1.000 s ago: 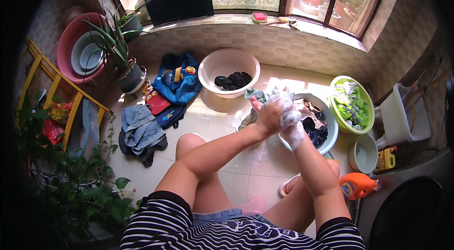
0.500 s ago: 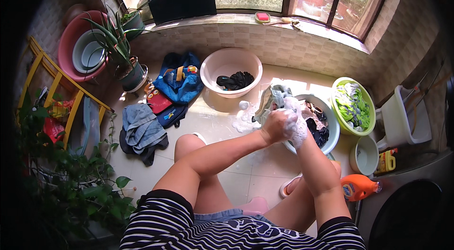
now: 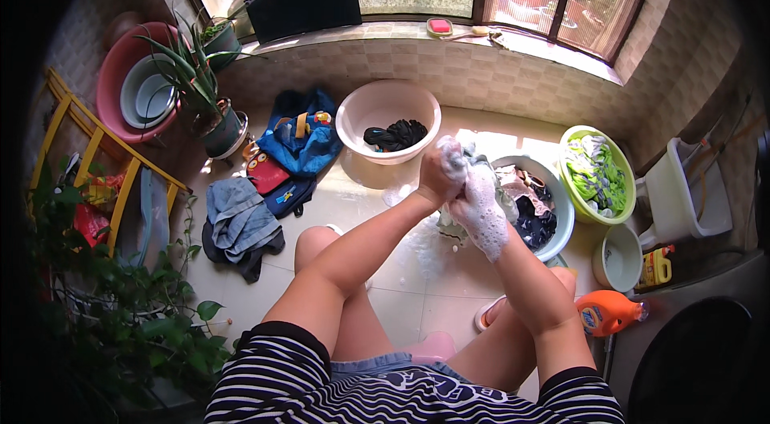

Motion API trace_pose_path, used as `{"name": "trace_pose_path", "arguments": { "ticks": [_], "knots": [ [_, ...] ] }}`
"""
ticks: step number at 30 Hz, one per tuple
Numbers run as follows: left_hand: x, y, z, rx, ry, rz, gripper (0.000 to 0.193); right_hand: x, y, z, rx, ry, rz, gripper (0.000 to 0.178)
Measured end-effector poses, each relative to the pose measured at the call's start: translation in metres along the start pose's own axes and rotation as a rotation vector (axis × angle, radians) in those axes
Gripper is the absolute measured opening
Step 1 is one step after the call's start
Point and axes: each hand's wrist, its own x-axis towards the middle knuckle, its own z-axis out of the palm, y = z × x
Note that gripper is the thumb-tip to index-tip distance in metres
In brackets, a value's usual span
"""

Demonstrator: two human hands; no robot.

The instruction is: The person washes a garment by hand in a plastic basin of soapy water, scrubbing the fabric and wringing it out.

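Both my hands are closed on a wet, pale grey-green garment (image 3: 507, 203) thick with suds. My left hand (image 3: 441, 175) is the farther of the two, with white foam over its fingers. Just nearer and to the right, my right hand (image 3: 480, 206) is coated in lather down to the wrist. The cloth hangs between and behind the hands, partly hidden by them. Beside it on the right stands a light blue basin (image 3: 564, 223) holding dark and pink clothes (image 3: 536, 211). Foam patches (image 3: 425, 247) lie on the tiles below.
A pale pink basin (image 3: 349, 115) with black cloth (image 3: 397, 135) stands near the wall. At right are a green basin (image 3: 631, 183) of lime-coloured clothes, a small pale basin (image 3: 618, 259) and an orange detergent bottle (image 3: 609, 313). Jeans (image 3: 241, 215) and a blue bag (image 3: 301, 147) lie left.
Both hands have moved left with the sudsy garment, away from the blue basin. My left hand has risen farther out, and more floor foam shows beneath my arms.
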Motion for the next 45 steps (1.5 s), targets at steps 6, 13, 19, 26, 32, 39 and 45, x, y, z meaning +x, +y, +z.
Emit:
{"name": "trace_pose_path", "arguments": {
  "ticks": [6, 13, 19, 26, 32, 39, 45],
  "knots": [
    [0.015, -0.027, -0.016, -0.79, -0.231, -0.74, 0.044, -0.025, -0.009, 0.026, -0.308, -0.125, 0.032, 0.024],
    [0.019, -0.037, -0.033, -0.475, -0.703, -0.527, 0.033, -0.014, -0.015, 0.018, -0.213, -0.247, 0.187, 0.046],
    [-0.001, 0.045, -0.017, 0.209, -0.332, 0.144, 0.024, 0.01, -0.034, -0.024, -0.054, -0.392, 0.391, 0.049],
    [0.017, 0.002, -0.015, 0.135, -0.135, -0.015, 0.027, -0.02, 0.006, 0.009, -0.174, 0.035, 0.125, 0.044],
    [0.016, -0.045, -0.013, -0.337, -0.258, -0.653, 0.015, -0.01, -0.005, 0.006, -0.105, -0.27, 0.111, 0.035],
    [0.048, -0.015, -0.081, -0.949, -0.598, -1.106, 0.047, -0.017, -0.024, 0.029, -0.19, -0.424, 0.023, 0.039],
    [0.047, -0.011, -0.102, -1.032, -0.907, -1.06, 0.056, -0.008, -0.029, 0.028, -0.191, -0.422, 0.014, 0.04]
  ]
}}
